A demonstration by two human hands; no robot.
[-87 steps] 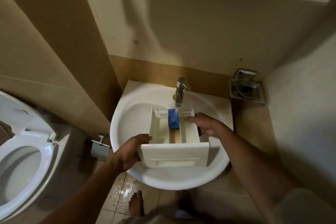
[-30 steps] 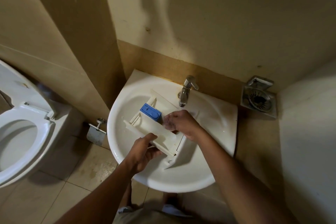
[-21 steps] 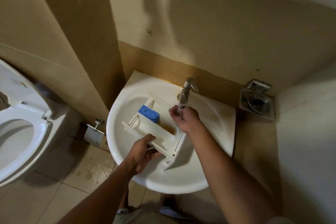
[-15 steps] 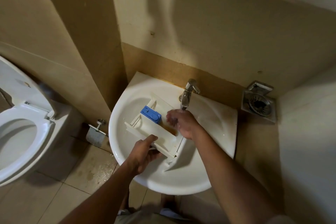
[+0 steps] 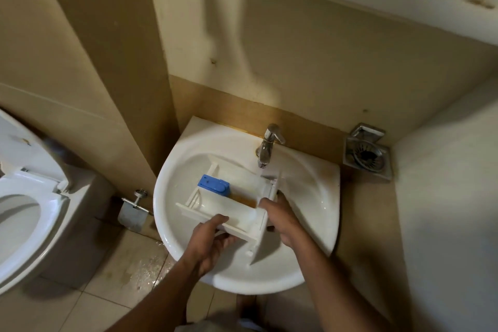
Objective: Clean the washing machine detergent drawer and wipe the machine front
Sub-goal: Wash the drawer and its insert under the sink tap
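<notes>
A white detergent drawer [image 5: 242, 213] with a blue insert [image 5: 213, 183] lies tilted over the white sink [image 5: 310, 197], under the chrome tap [image 5: 265, 148], which runs water into its far end. Brown residue shows in one compartment. My left hand [image 5: 213, 240] grips the drawer's near side wall from below, thumb on top. My right hand [image 5: 280, 215] holds the drawer's right end near its front panel, fingers curled round the edge.
A toilet [image 5: 24, 210] with its seat down stands at the left. A paper holder [image 5: 133, 213] hangs on the wall beside the sink. A metal drain grate [image 5: 366, 155] sits at the right. The floor tiles below the sink are wet.
My right hand left the compartment under the tap and moved down to take the drawer's right end. The drawer has turned a little, and water now falls into its far end.
</notes>
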